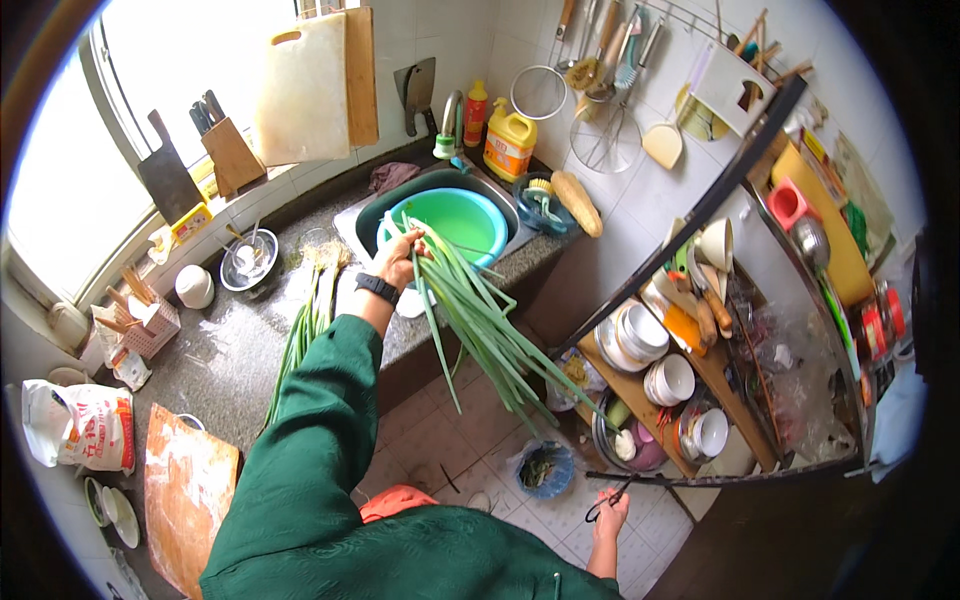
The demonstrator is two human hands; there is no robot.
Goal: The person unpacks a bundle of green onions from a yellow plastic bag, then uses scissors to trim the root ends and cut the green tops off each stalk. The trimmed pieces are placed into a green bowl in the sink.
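Observation:
My left hand (401,259), with a dark watch on its wrist, grips a bunch of green onions (480,315) near the white ends. Their long green leaves droop to the lower right, past the counter edge and over the floor. Just beyond the hand, a green basin with a blue rim (491,214) sits in the steel sink (367,217); liquid in it looks green. Low on the right, my right hand (611,514) holds black-handled scissors (600,508), apart from the onions. More green onions (307,315) lie on the counter, partly behind my left sleeve.
On the stone counter (202,349) are a floury wooden board (184,480), a metal bowl with spoons (251,259) and a chopstick basket (154,330). A lined waste bin (546,469) holding leaves stands on the floor. Shelves with bowls (646,334) and a dark rail (697,217) bound the right side.

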